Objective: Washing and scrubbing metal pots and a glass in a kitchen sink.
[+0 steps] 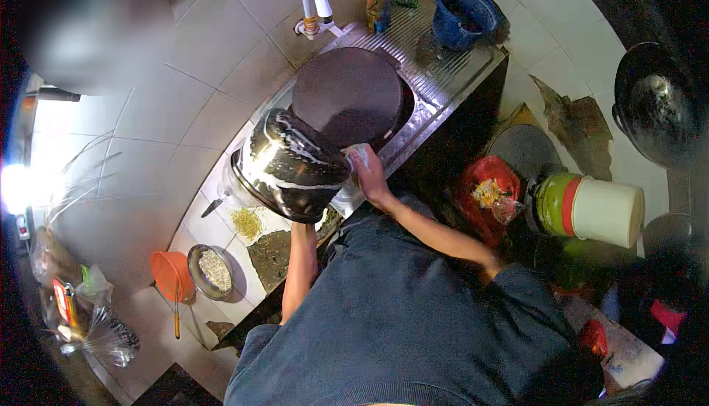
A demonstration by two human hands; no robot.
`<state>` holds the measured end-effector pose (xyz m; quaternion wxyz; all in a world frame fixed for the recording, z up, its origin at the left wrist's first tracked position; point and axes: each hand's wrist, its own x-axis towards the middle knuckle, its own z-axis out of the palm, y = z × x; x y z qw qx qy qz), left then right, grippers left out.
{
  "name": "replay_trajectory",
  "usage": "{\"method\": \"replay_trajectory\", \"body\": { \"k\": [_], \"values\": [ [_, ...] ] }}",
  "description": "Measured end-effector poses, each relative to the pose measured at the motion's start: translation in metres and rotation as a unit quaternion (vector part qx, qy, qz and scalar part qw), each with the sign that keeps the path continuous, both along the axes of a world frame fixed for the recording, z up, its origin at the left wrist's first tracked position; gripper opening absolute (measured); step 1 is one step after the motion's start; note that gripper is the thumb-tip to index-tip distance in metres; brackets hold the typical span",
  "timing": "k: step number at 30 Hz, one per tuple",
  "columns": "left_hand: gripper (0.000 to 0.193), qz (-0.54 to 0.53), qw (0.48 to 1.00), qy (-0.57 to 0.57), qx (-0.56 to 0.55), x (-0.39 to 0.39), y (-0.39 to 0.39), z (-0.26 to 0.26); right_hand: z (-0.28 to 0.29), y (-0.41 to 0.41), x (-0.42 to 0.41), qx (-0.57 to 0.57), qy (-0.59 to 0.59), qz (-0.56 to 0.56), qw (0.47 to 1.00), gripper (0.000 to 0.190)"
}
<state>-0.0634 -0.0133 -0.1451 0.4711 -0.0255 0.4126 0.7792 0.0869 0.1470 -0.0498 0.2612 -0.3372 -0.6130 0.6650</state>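
Note:
A large dark metal pot, streaked with white suds, is tilted at the near left end of the sink. My right hand touches its right side, with whitish suds on the fingers; a small scrubber in it cannot be made out. From below, my left forearm reaches the pot, but the left hand itself is hidden behind it. Just beyond, a round dark pan or lid covers much of the sink basin. A white tap stands behind the sink.
A blue bucket stands on the ribbed drainboard. On the left tiled counter are an orange container, a metal bowl of pale food bits and a knife. A red bag of scraps and a green gas cylinder are at right.

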Motion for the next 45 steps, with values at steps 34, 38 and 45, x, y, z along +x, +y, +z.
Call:
{"method": "replay_trajectory", "body": {
  "k": [34,38,45],
  "values": [
    [0.022,-0.013,0.8,0.472,-0.37,0.081,0.008,0.068,0.047,0.043,0.086,0.092,-0.107,-0.032,0.99,0.04],
    [0.026,-0.08,0.885,0.377,-0.263,0.087,-0.013,0.087,0.037,0.045,0.112,0.063,-0.094,-0.073,0.991,0.037],
    [0.063,-0.106,0.617,0.534,-0.568,0.065,-0.1,-0.015,0.03,0.045,0.138,0.079,-0.103,-0.126,0.983,0.041]
  ]
}}
